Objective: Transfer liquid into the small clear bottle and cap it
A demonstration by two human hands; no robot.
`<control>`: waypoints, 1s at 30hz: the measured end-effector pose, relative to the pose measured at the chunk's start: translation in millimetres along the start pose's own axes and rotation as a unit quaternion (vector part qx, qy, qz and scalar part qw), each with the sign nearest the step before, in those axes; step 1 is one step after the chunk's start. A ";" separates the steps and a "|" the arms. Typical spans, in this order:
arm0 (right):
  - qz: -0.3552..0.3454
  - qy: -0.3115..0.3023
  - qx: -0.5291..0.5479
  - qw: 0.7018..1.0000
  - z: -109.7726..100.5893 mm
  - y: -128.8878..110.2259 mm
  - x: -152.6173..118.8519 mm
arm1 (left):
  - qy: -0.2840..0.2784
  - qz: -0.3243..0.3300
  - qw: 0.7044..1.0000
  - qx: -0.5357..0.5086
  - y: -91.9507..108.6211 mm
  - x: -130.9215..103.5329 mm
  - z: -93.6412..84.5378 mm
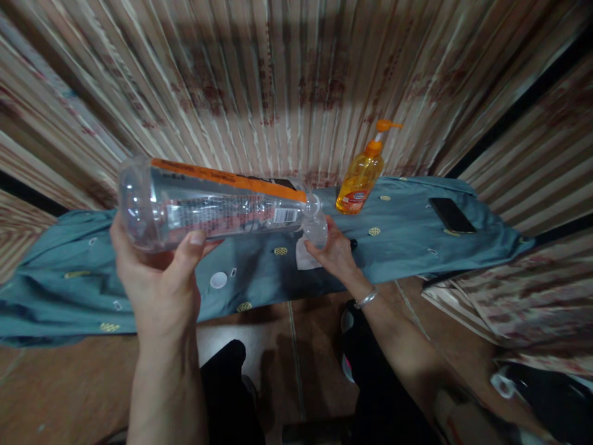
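Note:
My left hand (162, 266) is wrapped round the base end of a large clear bottle (222, 204) with an orange-edged label, held nearly level. The bottle's neck points right and meets the mouth of a small clear container (316, 228). My right hand (336, 250) grips that small container from the right, fingers closed on it. Whether liquid passes between the two cannot be made out. A white cloth or paper piece (306, 254) lies just below the small container. On the cloth under the large bottle rests a round white lid (218, 280).
An orange pump bottle (360, 182) stands at the back, right of my right hand. A black phone (451, 215) lies further right on the blue-green tablecloth (403, 247). Striped curtains (278, 80) hang close behind the narrow table. My knees are below its front edge.

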State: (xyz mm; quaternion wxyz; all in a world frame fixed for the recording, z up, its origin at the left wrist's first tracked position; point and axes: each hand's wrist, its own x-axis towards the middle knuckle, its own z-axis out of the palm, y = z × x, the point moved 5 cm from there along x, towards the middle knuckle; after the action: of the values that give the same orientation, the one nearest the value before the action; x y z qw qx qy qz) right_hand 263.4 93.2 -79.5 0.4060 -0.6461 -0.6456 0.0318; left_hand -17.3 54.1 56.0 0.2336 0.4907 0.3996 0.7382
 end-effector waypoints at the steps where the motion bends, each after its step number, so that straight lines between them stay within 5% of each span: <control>1: 0.001 0.002 -0.002 1.000 0.1 0.4 -0.1 | 0.000 0.002 1.000 0.000 0.0 0.0 0.0; 30: 0.018 -0.012 0.011 1.000 -1.3 -2.1 0.3 | -0.008 0.019 1.000 0.022 4.2 -1.3 1.8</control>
State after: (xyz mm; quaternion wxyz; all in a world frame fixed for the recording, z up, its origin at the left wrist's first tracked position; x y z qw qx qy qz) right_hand 262.5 92.5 -77.3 0.4040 -0.6528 -0.6385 0.0539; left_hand -15.0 51.4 59.2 0.2119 0.5094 0.4047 0.7293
